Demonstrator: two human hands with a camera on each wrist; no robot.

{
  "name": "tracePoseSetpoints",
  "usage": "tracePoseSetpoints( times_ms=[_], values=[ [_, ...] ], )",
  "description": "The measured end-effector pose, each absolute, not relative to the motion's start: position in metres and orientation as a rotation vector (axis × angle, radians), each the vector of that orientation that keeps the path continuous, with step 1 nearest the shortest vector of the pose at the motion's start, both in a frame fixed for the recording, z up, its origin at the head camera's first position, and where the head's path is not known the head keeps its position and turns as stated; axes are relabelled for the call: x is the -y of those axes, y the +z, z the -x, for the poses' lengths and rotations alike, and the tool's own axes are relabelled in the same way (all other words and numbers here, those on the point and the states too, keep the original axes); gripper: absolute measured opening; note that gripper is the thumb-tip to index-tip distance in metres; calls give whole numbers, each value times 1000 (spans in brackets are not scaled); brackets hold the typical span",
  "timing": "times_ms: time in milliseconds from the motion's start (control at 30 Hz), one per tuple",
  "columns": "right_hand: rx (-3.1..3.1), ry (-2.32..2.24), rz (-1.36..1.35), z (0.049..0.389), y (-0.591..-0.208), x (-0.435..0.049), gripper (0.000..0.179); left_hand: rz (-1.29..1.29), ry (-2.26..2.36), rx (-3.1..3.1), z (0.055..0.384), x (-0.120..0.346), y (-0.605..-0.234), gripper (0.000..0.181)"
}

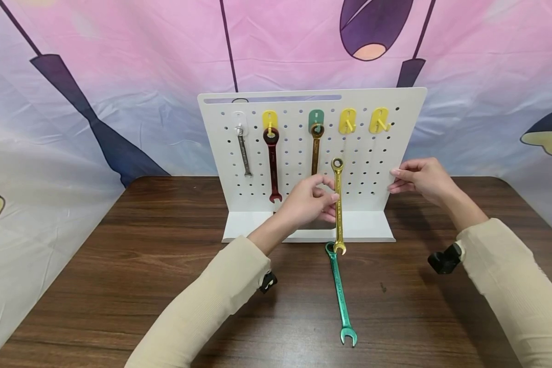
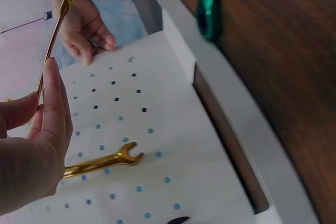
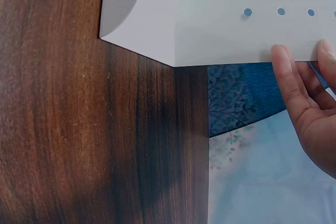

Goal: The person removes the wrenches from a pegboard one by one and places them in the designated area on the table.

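In the head view my left hand pinches a gold combination wrench between thumb and fingers, ring end up, in front of the white pegboard. With my right hand I grip the pegboard's right edge; the right wrist view shows fingertips against the board at that edge. A green wrench lies on the table in front of the board, its ring end near the gold wrench's lower end. Two yellow hooks on the board's right hold nothing.
Hanging from hooks on the board are a small silver wrench, a dark red wrench and a bronze-gold wrench. The board's white foot stands on the brown wooden table. A patterned cloth hangs behind.
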State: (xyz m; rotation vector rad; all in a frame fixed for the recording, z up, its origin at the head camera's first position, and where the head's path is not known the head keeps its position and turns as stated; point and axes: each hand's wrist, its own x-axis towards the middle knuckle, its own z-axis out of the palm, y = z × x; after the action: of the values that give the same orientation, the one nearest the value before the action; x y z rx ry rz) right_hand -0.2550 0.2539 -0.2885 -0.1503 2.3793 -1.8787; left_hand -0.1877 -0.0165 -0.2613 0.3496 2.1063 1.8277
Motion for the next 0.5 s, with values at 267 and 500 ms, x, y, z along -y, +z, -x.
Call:
tracePoseSetpoints(
  times_ms=[267, 500],
  values=[
    [-2373, -1893, 153, 255, -289, -255, 17, -331, 1748, -2114, 185, 28, -279, 11],
    [-2376, -1882, 154, 253, -287, -254, 18, -314, 1725, -2062, 182, 35, -293, 9]
  ],
)
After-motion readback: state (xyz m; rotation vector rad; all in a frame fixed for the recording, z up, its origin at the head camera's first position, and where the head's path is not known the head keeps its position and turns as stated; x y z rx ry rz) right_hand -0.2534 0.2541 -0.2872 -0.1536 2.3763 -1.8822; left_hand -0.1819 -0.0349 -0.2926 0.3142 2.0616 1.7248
